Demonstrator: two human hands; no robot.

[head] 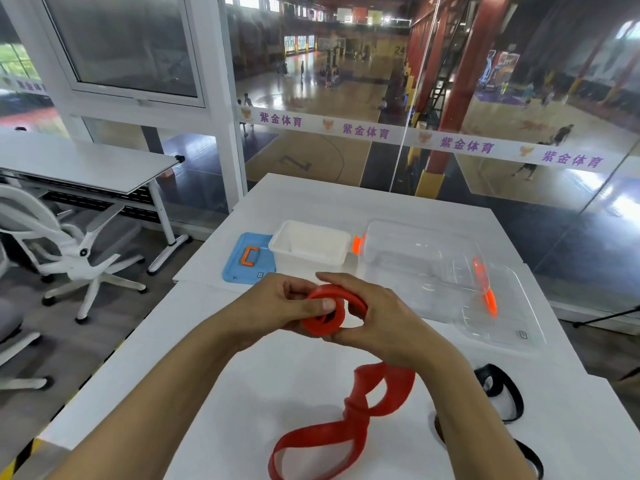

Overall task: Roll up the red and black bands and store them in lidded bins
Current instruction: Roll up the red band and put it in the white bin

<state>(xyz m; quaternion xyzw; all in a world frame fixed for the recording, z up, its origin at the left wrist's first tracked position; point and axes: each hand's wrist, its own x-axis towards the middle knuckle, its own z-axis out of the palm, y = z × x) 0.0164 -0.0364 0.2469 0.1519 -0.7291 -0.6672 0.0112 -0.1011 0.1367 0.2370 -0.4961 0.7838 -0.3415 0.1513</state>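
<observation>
1. The left hand (280, 306) and the right hand (377, 317) meet above the middle of the white desk (242, 393).
2. Both hands hold the red band (323, 311), which is partly wound into a small ring between them.
3. The left hand's fingers curl round the left side of the ring, and its thumb presses on the front of it.
4. The right hand's fingers curl round the right side of the ring, with the thumb under it.
5. The loose end of the red band hangs down from under the right hand, twists once, and lies in a loop on the near part of the desk.
6. The black band (502, 393) lies on the desk to the near right, just beside the right arm. The arm hides part of it.
7. A white bin (310, 249) sits open on the far part of the desk, past the hands.
8. A blue lid (242, 268) with an orange handle lies flat, touching the left side of the white bin.
9. A clear bin (415, 251) with an orange clip stands to the right of the white bin.
10. A clear lid (502, 306) with an orange handle lies flat, near the clear bin on its right side.
11. A white chair (69, 247) stands on the floor to the far left, by another white table (86, 164).
</observation>
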